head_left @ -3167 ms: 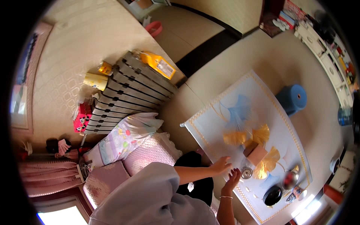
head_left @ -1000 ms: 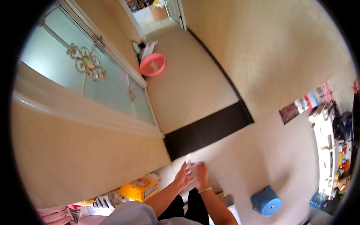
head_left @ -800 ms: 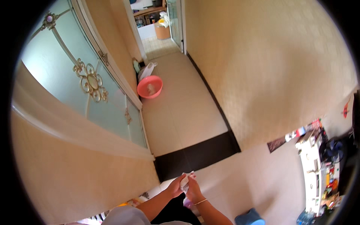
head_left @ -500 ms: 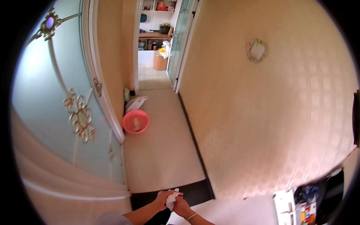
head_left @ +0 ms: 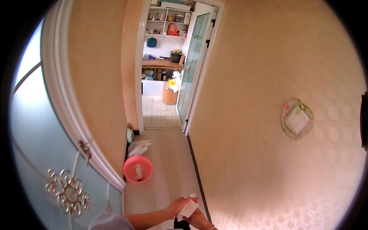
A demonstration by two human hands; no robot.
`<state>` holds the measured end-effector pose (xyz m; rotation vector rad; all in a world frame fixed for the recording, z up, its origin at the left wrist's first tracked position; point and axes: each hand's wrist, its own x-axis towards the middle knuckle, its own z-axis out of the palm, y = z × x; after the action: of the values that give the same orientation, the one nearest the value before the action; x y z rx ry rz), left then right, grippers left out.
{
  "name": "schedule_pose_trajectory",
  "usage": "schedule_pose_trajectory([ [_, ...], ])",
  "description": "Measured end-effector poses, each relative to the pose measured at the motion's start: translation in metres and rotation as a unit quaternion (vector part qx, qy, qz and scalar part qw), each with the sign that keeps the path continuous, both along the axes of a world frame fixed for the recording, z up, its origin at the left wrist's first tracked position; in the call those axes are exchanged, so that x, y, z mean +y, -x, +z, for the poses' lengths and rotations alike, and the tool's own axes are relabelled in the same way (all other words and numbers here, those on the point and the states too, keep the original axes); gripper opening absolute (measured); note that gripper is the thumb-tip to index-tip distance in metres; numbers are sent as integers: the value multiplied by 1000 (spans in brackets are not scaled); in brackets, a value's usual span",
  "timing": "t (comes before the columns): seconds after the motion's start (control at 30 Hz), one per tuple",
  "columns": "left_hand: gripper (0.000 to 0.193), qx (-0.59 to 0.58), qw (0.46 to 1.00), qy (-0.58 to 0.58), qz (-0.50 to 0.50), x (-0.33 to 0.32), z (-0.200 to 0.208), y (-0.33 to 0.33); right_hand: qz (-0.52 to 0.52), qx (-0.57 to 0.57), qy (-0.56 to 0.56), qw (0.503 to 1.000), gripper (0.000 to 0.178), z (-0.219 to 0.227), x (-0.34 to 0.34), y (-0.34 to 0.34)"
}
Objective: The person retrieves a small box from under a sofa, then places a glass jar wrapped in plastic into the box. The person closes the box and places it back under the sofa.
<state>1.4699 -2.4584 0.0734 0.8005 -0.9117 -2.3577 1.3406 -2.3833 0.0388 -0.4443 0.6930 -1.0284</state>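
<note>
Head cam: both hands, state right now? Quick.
Left hand: closed around a white, tissue-like sheet.
Right hand: closed on the same sheet from the other side; fingertips partly hidden.

A round pink plastic basin [head_left: 129, 167] stands on the pale tiled floor [head_left: 168, 165] at left, with a whitish object [head_left: 138, 172] inside, too small to identify. Just beyond it lies a crumpled white plastic bag [head_left: 138, 147]. Near left is a frosted-glass door [head_left: 27, 142] with a metal scrollwork ornament [head_left: 70, 194]. On the beige patterned wall [head_left: 245, 126] at right, a decorative rounded surround [head_left: 284, 120] frames a white square plate [head_left: 298, 120]. Far off, past an open white-framed glass door [head_left: 194, 57], a brown cylindrical bin [head_left: 169, 96] stands below a curved wooden counter [head_left: 159, 63].
</note>
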Motion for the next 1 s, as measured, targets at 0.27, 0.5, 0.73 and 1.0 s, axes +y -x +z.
schedule_pose_trajectory([
  [0.27,43,-46,978,82,188,-234,5,11,118,156,139,971,35,22,-287,16],
  [0.5,46,-91,904,79,411,-419,33,-14,190,248,184,932,37,-2,-524,-28],
  [0.73,36,17,898,77,432,-670,-5,-19,116,352,383,846,31,22,-751,-39],
  [1.0,29,-7,936,171,309,-938,48,41,-71,487,351,797,26,32,-995,5],
])
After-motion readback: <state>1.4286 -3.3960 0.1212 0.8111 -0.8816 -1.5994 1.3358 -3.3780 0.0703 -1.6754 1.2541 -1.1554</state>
